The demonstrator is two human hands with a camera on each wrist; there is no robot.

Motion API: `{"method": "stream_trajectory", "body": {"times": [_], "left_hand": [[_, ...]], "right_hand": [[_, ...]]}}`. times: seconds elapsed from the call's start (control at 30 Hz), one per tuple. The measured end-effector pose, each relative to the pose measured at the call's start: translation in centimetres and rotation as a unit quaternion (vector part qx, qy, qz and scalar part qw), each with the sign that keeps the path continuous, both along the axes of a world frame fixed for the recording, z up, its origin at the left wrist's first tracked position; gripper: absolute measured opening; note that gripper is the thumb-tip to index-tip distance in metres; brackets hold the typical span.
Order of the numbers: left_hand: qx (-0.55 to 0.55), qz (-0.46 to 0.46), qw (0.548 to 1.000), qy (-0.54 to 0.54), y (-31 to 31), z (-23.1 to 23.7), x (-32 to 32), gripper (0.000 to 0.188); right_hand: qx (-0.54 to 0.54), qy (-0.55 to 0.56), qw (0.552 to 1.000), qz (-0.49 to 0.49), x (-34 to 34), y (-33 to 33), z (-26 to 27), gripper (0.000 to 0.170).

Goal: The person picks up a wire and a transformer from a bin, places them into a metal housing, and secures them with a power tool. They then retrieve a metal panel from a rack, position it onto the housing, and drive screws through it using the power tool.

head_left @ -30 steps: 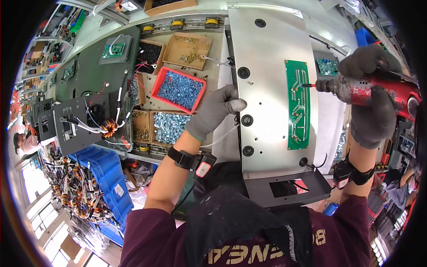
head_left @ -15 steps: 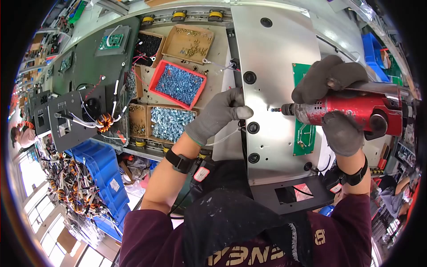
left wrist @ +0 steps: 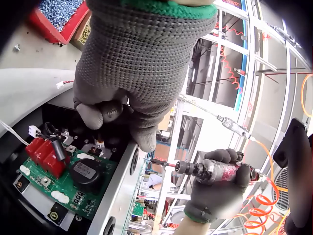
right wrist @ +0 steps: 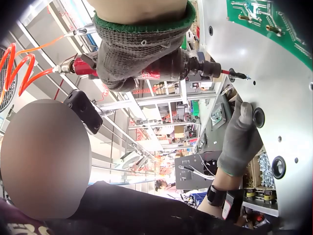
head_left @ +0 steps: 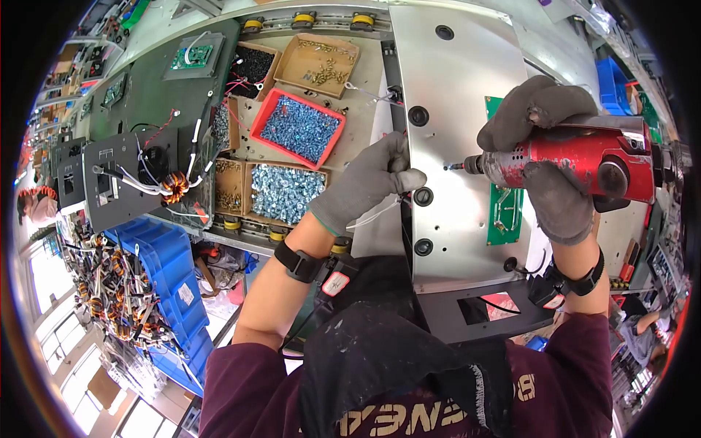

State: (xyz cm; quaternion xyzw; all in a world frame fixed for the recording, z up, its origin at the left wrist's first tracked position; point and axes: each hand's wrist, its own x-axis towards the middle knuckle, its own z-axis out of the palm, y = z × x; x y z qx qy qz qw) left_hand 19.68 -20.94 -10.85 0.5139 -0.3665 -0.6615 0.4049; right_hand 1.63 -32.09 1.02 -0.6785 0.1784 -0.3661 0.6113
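The right hand (head_left: 558, 160) grips a red power driver (head_left: 577, 160), its bit pointing left over the silver metal panel (head_left: 460, 66). In the right wrist view, a screw (right wrist: 248, 78) sits at the bit's tip, close beside a small hole; contact is unclear. The left hand (head_left: 369, 182) holds the panel's left edge, thumb on the face and the other fingers curled at the side. From the left wrist view, that hand (left wrist: 137, 73) is at the housing's rim, above a circuit board (left wrist: 90, 191) inside. Partly behind the driver lies a green board (head_left: 504, 219).
A red tray of screws (head_left: 299, 128) and cardboard boxes of fasteners (head_left: 285, 193) stand left of the panel. Further left are a dark plate with wired coils (head_left: 139, 175) and a blue crate (head_left: 171, 277). Orange coiled hose (right wrist: 29, 63) hangs behind the driver.
The right hand has moved the driver left, from the green board to the bare metal near the left hand. The left hand stays at the panel's edge.
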Motion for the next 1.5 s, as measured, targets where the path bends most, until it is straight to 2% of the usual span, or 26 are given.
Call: {"method": "stream_trajectory", "body": {"times": [0.13, 0.2, 0.33, 0.4, 0.43, 0.53, 0.67, 0.8, 0.87, 1.0, 1.07, 1.1, 1.17, 1.27, 1.3, 1.33, 1.4, 1.47, 1.5], "left_hand": [[-0.005, -0.002, 1.000, -0.011, -0.2, 0.2, -0.4, 0.035], [-0.010, -0.008, 0.999, -0.032, -0.3, 0.3, -0.6, 0.034], [0.006, -0.005, 1.000, -0.026, -0.7, 0.4, -0.9, 0.032], [0.004, -0.012, 0.999, -0.031, -0.8, 0.2, -0.9, 0.033], [0.007, -0.013, 1.000, -0.023, -0.8, 0.2, -0.9, 0.035], [0.006, -0.007, 1.000, -0.005, -0.7, 0.3, -0.9, 0.039], [0.002, 0.002, 1.000, 0.015, -0.6, 0.6, -1.0, 0.045], [-0.009, 0.009, 0.999, 0.043, -0.7, -0.2, -1.0, 0.046], [0.006, -0.019, 1.000, 0.008, -0.6, -0.1, -0.7, 0.046], [0.029, 0.003, 0.999, -0.033, 0.2, 1.2, -0.7, 0.043], [0.082, 0.105, 0.987, 0.094, 1.1, 0.8, -0.1, 0.038], [0.081, 0.105, 0.987, 0.094, 1.6, 0.8, 0.2, 0.038], [0.086, 0.183, 0.963, 0.177, 2.4, 1.3, 0.7, 0.035], [0.071, 0.224, 0.953, 0.191, 2.8, 3.0, 0.0, 0.033], [0.068, 0.222, 0.954, 0.189, 2.9, 3.8, -0.4, 0.033], [0.061, 0.207, 0.955, 0.203, 2.9, 4.6, -0.9, 0.032], [0.047, 0.191, 0.956, 0.217, 2.4, 5.5, -2.0, 0.031], [0.056, 0.178, 0.949, 0.255, 2.4, 5.9, -2.8, 0.029], [0.050, 0.180, 0.953, 0.238, 2.5, 6.2, -2.7, 0.029]], "right_hand": [[0.069, -0.012, 0.998, -0.001, -0.1, 0.6, -0.6, 0.044], [-0.004, -0.002, 0.999, 0.034, 0.0, 0.2, -0.8, 0.042], [-0.026, 0.016, 0.998, 0.048, -0.3, 0.2, 0.0, 0.039], [-0.049, 0.036, 0.992, 0.109, -0.5, -0.1, 0.2, 0.034], [-0.094, 0.063, 0.985, 0.132, -0.6, -0.5, 0.5, 0.031], [-0.072, 0.053, 0.984, 0.157, -0.8, -0.4, 0.6, 0.032], [-0.112, 0.050, 0.981, 0.152, -0.4, -0.5, 0.2, 0.030], [-0.094, 0.044, 0.985, 0.138, -0.4, -0.1, -0.1, 0.028], [-0.063, 0.010, 0.988, 0.141, -0.4, 0.1, -0.4, 0.029], [-0.049, 0.023, 0.988, 0.141, -0.4, 0.4, -0.5, 0.027], [-0.061, 0.023, 0.982, 0.177, -0.5, 0.1, -0.6, 0.028], [-0.061, 0.023, 0.982, 0.178, -0.6, 0.1, -0.6, 0.028], [-0.061, 0.031, 0.982, 0.177, -0.7, 0.2, -0.3, 0.028], [-0.063, 0.040, 0.982, 0.175, -0.9, 0.5, 0.0, 0.030], [-0.061, 0.032, 0.988, 0.139, -1.4, 0.5, 0.2, 0.035], [-0.013, 0.052, 0.988, 0.148, -1.6, 0.2, 1.1, 0.039], [-0.050, -0.029, 0.993, 0.105, -1.9, 0.6, 2.3, 0.040], [-0.115, -0.031, 0.993, 0.027, -2.8, 1.3, 4.3, 0.036], [-0.118, -0.034, 0.992, 0.025, -3.3, 1.7, 5.1, 0.036]]}}
